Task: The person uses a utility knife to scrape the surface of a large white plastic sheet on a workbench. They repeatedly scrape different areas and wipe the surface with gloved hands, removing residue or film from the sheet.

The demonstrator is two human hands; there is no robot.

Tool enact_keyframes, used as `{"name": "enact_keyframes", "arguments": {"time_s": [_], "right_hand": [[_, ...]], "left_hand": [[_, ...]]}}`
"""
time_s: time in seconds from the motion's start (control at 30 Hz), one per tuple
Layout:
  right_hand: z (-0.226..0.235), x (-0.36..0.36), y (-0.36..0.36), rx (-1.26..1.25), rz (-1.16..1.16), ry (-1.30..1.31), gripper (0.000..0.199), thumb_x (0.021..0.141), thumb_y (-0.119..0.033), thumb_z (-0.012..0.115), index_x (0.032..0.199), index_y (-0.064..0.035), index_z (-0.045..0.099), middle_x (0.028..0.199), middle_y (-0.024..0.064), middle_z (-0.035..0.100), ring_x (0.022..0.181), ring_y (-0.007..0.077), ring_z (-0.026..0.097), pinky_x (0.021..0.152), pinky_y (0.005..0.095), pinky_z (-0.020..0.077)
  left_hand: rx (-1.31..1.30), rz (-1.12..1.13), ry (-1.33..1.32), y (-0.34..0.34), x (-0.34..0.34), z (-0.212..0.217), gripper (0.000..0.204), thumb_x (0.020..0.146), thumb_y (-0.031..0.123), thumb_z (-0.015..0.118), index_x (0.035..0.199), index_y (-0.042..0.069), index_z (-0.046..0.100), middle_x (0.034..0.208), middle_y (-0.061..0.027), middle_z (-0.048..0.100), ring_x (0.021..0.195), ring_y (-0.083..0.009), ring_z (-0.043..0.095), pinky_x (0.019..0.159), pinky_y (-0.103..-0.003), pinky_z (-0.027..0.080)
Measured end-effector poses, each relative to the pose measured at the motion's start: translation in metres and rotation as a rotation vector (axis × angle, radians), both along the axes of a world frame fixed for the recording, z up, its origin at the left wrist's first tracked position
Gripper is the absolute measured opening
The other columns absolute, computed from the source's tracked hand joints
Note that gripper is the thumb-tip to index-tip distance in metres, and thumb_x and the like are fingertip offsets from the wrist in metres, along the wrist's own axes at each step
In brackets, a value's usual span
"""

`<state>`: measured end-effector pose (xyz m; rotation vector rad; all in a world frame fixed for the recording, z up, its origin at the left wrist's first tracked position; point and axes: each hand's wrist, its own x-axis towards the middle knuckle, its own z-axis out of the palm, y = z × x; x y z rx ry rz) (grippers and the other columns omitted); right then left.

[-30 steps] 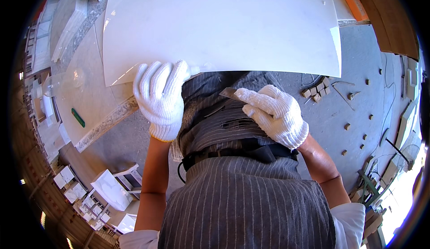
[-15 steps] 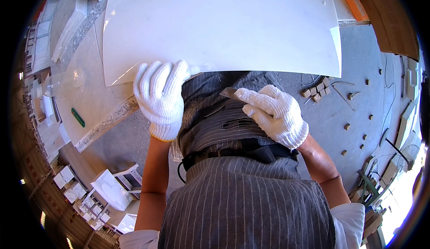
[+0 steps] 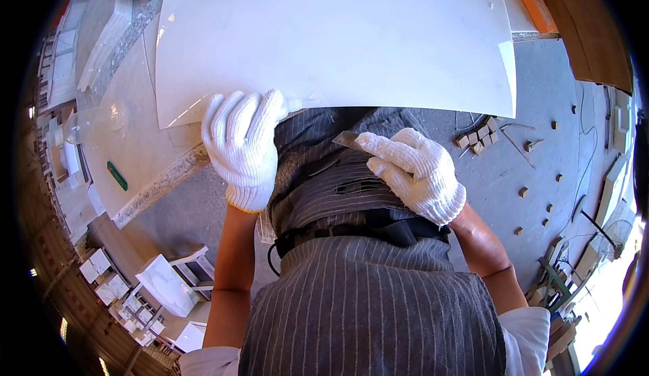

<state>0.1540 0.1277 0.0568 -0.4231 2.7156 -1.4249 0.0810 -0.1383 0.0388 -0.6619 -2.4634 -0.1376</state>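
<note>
Here the person stood against the near edge of a large white slab (image 3: pixel 338 38) that filled the upper part of the view, and both hands wore white knit gloves. The left hand (image 3: pixel 240 146) lay spread, fingers open and flat, on the slab's near edge close to its left corner, with the fingertips resting on the white surface and the palm hanging over the rim. The right hand (image 3: pixel 416 173) was just below the same edge, a little to the right of the left hand, closed around a small flat blade (image 3: pixel 346 139) whose tip pointed up and left toward the slab; the tip stood close to the rim, though whether it touched could not be told. A grey striped apron (image 3: pixel 365 295) with a black belt covered the person's front beneath the slab. Left of the slab a second pale sheet (image 3: pixel 128 153) lay partly under it, carrying a small green marker (image 3: pixel 116 175) and edged by a speckled stone strip (image 3: pixel 162 183). Right of the slab, on the grey floor (image 3: pixel 541 126), several small wooden blocks (image 3: pixel 478 138) were scattered, some clustered just past the slab's right corner. An orange block (image 3: pixel 539 9) sat beyond the slab's far right corner.
</note>
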Motion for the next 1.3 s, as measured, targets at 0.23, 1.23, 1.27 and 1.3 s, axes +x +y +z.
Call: {"name": "enact_keyframes", "arguments": {"time_s": [0.23,1.23,1.27,1.3], "right_hand": [[0.003,-0.002,0.001,-0.047,0.024,-0.017,0.033,0.088,-0.016,0.075,0.120,-0.0093,0.074,0.079,0.0076,0.064,0.063,0.0204,0.062,0.055,0.0335,0.0508],[0.031,-0.042,-0.032,-0.359,0.305,-0.253,0.046,0.098,-0.007,0.061,0.143,0.0020,0.053,0.094,0.0148,0.066,0.073,0.0213,0.064,0.071,0.0335,0.0545],[0.032,-0.041,-0.034,-0.375,0.303,-0.291,0.048,0.098,-0.006,0.060,0.144,0.0023,0.051,0.094,0.0150,0.066,0.074,0.0209,0.064,0.072,0.0331,0.0546],[0.033,-0.038,-0.036,-0.390,0.302,-0.328,0.049,0.098,-0.005,0.059,0.145,0.0025,0.050,0.094,0.0153,0.066,0.075,0.0205,0.064,0.073,0.0327,0.0547]], "left_hand": [[0.054,0.009,-0.018,0.002,-0.001,0.003,0.037,0.071,0.012,0.081,0.108,0.014,0.074,0.102,0.0000,0.067,0.099,-0.0235,0.065,0.099,-0.045,0.051],[0.979,0.520,-0.154,-0.231,-0.084,-0.027,0.022,0.092,0.007,0.070,0.111,-0.002,0.066,0.102,-0.0060,0.070,0.098,-0.0131,0.064,0.093,-0.028,0.049],[0.890,0.526,-0.152,-0.230,-0.082,-0.026,0.025,0.092,0.007,0.071,0.115,-0.003,0.065,0.103,-0.0065,0.070,0.099,-0.0135,0.064,0.094,-0.029,0.049],[0.913,0.538,-0.155,-0.232,-0.083,-0.027,0.030,0.092,0.008,0.071,0.118,-0.003,0.063,0.106,-0.0072,0.070,0.101,-0.0139,0.064,0.095,-0.029,0.048]]}}
